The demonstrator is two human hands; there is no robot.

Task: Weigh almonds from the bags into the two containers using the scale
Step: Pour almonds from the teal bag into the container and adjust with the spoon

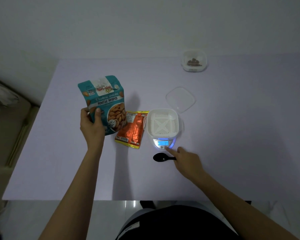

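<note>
My left hand (91, 124) grips a teal bag of roasted almonds (105, 103), held upright above the table. An orange foil bag (132, 129) lies flat beside it. A white container with a slotted strainer insert (163, 123) sits on the small digital scale (164, 143), whose lit blue display reads 39. My right hand (185, 161) points its index finger at the scale's front, touching just below the display; the other fingers are curled. A second container (194, 61) with some almonds in it stands at the far right.
A clear lid (180, 99) lies behind the scale. A black plastic spoon (163, 157) lies in front of the scale, partly under my right hand. The pale purple table (59, 161) ends at its front edge near my body. A bed edge is at the left.
</note>
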